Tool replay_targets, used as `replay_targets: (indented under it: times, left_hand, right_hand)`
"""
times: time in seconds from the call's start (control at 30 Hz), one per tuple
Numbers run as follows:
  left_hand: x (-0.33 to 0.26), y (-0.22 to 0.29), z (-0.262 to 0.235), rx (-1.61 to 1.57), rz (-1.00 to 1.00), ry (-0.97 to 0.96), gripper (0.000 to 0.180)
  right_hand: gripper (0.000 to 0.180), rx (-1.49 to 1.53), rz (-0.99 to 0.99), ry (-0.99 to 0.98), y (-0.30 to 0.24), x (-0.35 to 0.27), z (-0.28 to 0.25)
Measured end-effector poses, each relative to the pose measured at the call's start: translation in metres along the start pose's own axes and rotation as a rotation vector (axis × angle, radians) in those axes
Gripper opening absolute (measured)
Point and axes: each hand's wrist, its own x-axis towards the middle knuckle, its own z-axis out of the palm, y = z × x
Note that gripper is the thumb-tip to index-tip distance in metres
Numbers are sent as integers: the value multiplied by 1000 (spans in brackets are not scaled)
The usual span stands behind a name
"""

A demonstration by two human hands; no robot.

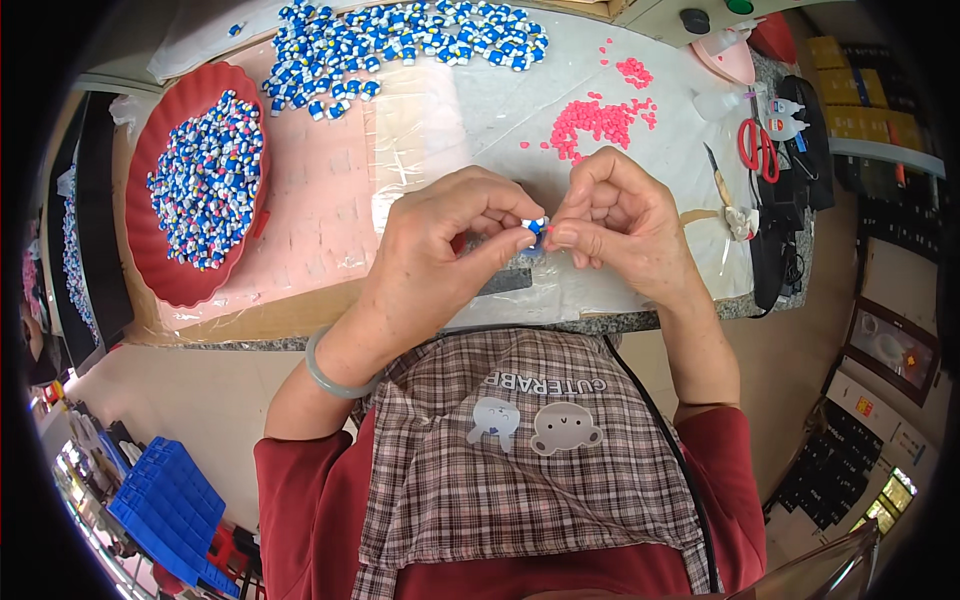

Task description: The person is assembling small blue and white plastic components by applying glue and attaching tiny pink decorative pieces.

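My left hand (445, 250) pinches a small blue and white figurine (536, 228) between thumb and fingers over the table's near edge. My right hand (615, 225) meets it from the right, its fingertips pressed against the figurine, seemingly with a tiny pink piece that I can barely see. A loose pile of small pink pieces (598, 120) lies just beyond my right hand. Several finished blue and white figurines (400, 45) are spread at the far side of the plastic-covered table (330, 200).
A red tray (165, 270) heaped with blue and white figurines sits at the left. Red-handled scissors (758, 148), small glue bottles (785, 115) and a pink dish (735, 60) lie at the right. A blue crate (170, 505) stands on the floor at the lower left.
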Motion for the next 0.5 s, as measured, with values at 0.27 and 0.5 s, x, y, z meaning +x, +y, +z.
replay_targets:
  times: [0.27, 0.5]
  left_hand:
    - [3, -2, 6, 192, 174, 88, 18]
    - [3, 3, 7, 293, 188, 66, 16]
  right_hand:
    - [24, -39, 26, -3, 1, 1, 0]
    - [22, -201, -74, 30, 6, 0, 0]
